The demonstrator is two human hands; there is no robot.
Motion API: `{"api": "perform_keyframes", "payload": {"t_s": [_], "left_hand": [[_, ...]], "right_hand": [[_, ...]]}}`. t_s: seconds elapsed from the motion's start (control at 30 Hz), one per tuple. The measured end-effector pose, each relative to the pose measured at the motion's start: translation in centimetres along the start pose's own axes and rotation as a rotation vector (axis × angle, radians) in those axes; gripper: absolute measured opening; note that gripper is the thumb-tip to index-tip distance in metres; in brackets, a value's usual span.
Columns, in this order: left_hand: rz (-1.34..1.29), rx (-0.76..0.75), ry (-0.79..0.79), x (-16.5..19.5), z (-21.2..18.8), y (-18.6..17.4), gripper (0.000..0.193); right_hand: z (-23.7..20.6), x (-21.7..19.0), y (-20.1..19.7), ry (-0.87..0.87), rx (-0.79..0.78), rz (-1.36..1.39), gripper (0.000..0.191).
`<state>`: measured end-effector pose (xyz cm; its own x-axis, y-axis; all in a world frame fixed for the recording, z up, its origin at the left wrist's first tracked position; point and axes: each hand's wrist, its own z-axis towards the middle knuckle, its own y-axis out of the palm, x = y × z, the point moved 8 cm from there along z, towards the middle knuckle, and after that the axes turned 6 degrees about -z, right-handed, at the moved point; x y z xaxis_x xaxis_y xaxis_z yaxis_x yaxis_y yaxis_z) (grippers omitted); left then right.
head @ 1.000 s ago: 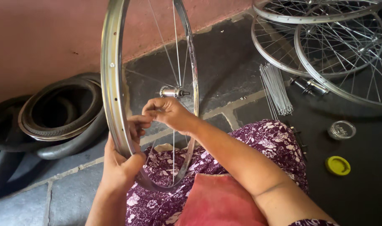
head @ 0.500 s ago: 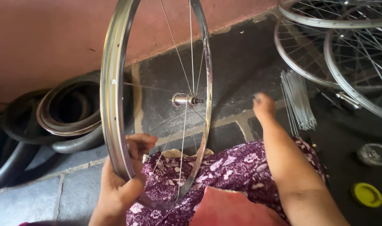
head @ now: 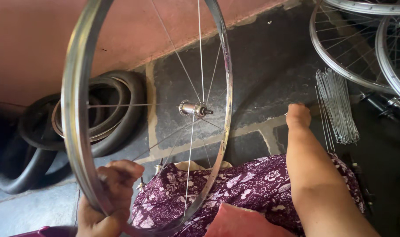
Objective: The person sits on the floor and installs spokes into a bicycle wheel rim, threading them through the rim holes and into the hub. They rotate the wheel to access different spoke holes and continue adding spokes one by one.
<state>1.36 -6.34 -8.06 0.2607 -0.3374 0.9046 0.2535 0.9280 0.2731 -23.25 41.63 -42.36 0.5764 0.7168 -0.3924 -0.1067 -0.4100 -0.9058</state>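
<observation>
- While left hand (head: 105, 199) fingers clamp the upright bicycle rim (head: 77, 131) over the lap, hub (head: 194, 109) sits mid-wheel.
- Right hand (head: 297, 115) near loose spokes bundle (head: 336, 107) on floor; finger state unclear.

Soft daylight falls from the upper right, leaving the dark stone floor (head: 261, 66) evenly lit. Glare streaks the shiny silver bicycle rim (head: 77, 114) above the gripping left hand (head: 108, 197), whose fingers look slightly smeared. The black rubber tyres (head: 46, 145) left of the grip sit in deep shadow. Wide-angle bending shows at the edges.
</observation>
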Motion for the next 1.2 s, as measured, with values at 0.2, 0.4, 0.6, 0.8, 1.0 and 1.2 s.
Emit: {"api": "perform_keyframes", "payload": {"t_s": [0.2, 0.4, 0.6, 0.8, 1.0, 1.2], "left_hand": [[0.034, 0.034, 0.013, -0.3, -0.2, -0.9, 0.042], [-0.037, 0.005, -0.02, 0.1, 0.0, 0.2, 0.045], [-0.032, 0.044, -0.101, 1.0, -0.2, 1.7, 0.043], [0.121, 0.046, -0.188, 1.4, -0.3, 2.3, 0.038], [0.133, 0.008, -0.181, 1.2, 0.3, 2.7, 0.037], [0.092, 0.055, -0.188, 1.1, 0.9, 2.8, 0.044]], "right_hand": [[1.8, 0.6, 1.9, -0.078, -0.003, -0.14, 0.033], [-3.9, -6.9, -5.4, -0.4, 0.229, 0.308, 0.025], [-22.3, -14.2, -10.1, -0.882, 0.44, 0.945, 0.016], [-28.3, -18.9, -7.8, -1.15, 0.166, 0.962, 0.037], [-26.5, -19.4, -6.7, -1.109, 0.087, 0.885, 0.045], [-26.4, -19.6, -6.7, -1.133, 0.037, 0.901, 0.051]]}}
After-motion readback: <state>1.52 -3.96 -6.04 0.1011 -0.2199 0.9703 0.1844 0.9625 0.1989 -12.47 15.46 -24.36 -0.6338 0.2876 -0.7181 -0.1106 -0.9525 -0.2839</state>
